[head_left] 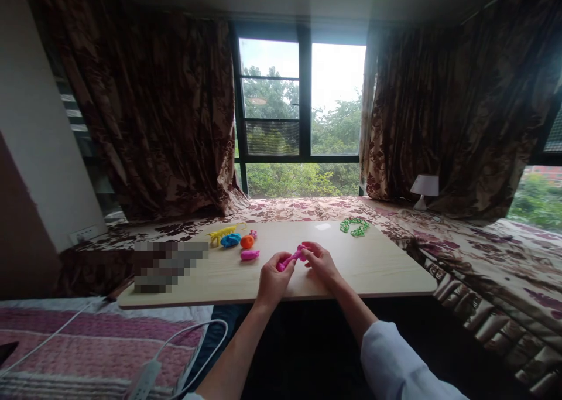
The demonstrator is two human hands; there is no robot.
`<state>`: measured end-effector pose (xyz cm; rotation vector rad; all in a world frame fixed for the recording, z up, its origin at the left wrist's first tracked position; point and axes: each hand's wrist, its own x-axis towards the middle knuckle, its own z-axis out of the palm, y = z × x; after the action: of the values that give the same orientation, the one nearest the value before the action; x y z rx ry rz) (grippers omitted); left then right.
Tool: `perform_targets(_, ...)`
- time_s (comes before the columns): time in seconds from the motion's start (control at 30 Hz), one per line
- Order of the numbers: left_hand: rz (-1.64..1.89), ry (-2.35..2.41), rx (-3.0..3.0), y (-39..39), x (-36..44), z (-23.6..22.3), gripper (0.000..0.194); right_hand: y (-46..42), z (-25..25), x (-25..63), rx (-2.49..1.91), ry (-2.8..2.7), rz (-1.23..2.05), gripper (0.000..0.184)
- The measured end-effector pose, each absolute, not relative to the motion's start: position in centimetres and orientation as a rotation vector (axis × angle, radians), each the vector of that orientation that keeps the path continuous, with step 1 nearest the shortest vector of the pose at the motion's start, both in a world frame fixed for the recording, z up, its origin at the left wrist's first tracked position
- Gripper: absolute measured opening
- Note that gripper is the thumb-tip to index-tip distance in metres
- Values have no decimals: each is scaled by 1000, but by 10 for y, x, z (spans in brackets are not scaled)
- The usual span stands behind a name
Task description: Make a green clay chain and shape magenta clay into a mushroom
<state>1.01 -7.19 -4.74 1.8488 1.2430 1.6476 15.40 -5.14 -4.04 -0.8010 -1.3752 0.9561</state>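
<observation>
Above the table's near side, both my hands grip one bright pink, lumpy piece (291, 259) that looks like modelling clay. My left hand (273, 278) pinches its lower left end between thumb and fingers. On its upper right end are the curled fingers of my right hand (324, 265). The fingers hide part of the piece. Left of my hands lies a second pink lump (250, 255), smooth and oblong. Behind it are an orange ball-like lump (247, 242), a blue lump (230, 240) and a yellow animal-like shape (218, 236).
The pale wooden table (373, 271) has rounded corners. A green chain-like loop (355, 228) lies at its far right, near a small white piece (322, 226). The left end is blurred out. A white power strip (146, 379) with its cable lies at lower left.
</observation>
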Motion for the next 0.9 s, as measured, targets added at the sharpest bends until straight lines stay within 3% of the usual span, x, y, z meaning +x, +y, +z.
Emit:
perform_targets(0.5,1627,1183,1789,-67,7,-52,23,-55,-39,155,-730,-1484,980,34)
perform_targets(0.9,1634,1096,1734,-62,13,-49,28,-53,-39,156,-717,-1360,995,42)
